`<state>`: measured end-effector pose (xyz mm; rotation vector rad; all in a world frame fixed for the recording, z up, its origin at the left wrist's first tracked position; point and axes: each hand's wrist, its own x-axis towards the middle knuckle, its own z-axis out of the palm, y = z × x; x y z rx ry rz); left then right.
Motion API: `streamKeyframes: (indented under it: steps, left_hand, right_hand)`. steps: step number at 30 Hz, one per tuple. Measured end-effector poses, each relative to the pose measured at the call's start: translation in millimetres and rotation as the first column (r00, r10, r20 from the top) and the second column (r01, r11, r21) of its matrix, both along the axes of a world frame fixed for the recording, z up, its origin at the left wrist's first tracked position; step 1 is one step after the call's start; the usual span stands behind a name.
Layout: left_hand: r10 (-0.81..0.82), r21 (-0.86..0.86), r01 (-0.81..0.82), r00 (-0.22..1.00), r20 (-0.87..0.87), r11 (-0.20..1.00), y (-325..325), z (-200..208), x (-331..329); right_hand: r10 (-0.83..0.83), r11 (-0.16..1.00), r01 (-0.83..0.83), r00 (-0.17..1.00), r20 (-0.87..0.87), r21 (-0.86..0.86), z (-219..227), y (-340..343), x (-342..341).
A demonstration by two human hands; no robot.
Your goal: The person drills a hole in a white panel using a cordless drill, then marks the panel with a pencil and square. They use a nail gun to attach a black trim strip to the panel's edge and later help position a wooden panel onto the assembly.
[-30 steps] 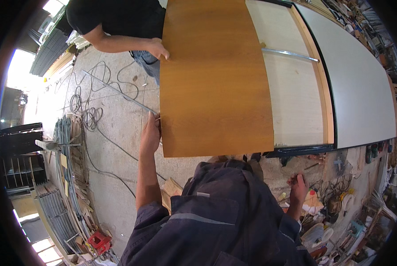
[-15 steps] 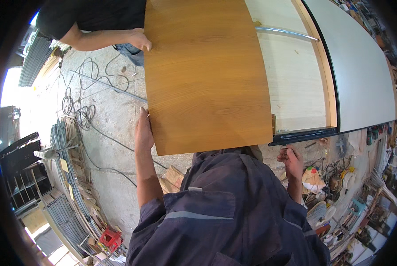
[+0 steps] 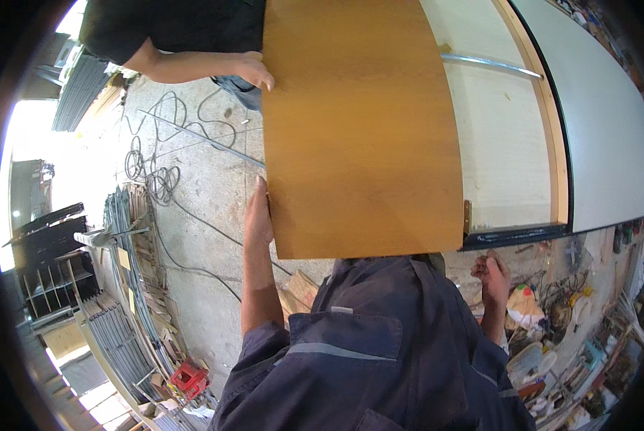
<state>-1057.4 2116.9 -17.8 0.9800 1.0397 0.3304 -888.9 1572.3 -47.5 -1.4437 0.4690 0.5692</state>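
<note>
A wide wood-grain panel (image 3: 365, 136) lies across a door-like frame (image 3: 516, 236), overhanging its left side. My left hand (image 3: 259, 219) holds the panel's left edge near the close corner, with part of the fingers hidden by the board. Just below the frame's dark near edge is my right hand (image 3: 492, 274), its fingers curled together. Whatever they hold, if anything, is too small to make out. A co-worker's hand (image 3: 254, 70) rests on the same left edge, farther away. Pale inner board (image 3: 509, 151) shows right of the panel, crossed by a thin metal rod (image 3: 491, 65).
A pale panel (image 3: 602, 122) extends along the right. Coiled cables (image 3: 165, 184) and a long thin bar (image 3: 200, 136) lie on the concrete floor at left. Stacked metal profiles (image 3: 124, 341) and a red object (image 3: 189, 378) are lower left. Tools and clutter (image 3: 573, 309) fill the right.
The whole scene has shifted right and slightly down in the view. Both my hands and the co-worker's hand keep about the same places relative to the panel and frame.
</note>
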Motion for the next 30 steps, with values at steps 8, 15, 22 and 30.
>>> streamKeyframes:
  steps: [8, 15, 22, 30]
  left_hand:
    - [0.037, 0.082, -0.026, 0.990, -0.136, 0.996, -17.8, 48.2, 3.3]
    - [0.008, 0.001, -0.008, 0.993, 0.114, 1.000, -4.3, 12.1, -9.3]
    - [0.031, -0.042, -0.027, 0.994, 0.108, 0.999, -2.1, 0.8, -11.2]
    - [0.074, 0.889, 0.275, 0.944, -0.322, 0.366, -32.9, 52.1, 14.3]
  right_hand:
    - [0.036, 0.999, -0.036, 0.999, -0.004, 0.016, 0.6, 6.7, -4.4]
    - [0.054, 0.998, -0.054, 0.999, -0.003, 0.026, -0.6, 6.7, -2.6]
    - [0.040, 0.999, -0.040, 0.999, -0.001, -0.005, 7.0, 3.1, -12.0]
    - [0.031, 0.999, -0.031, 0.999, 0.022, 0.006, 2.4, -4.0, -16.9]
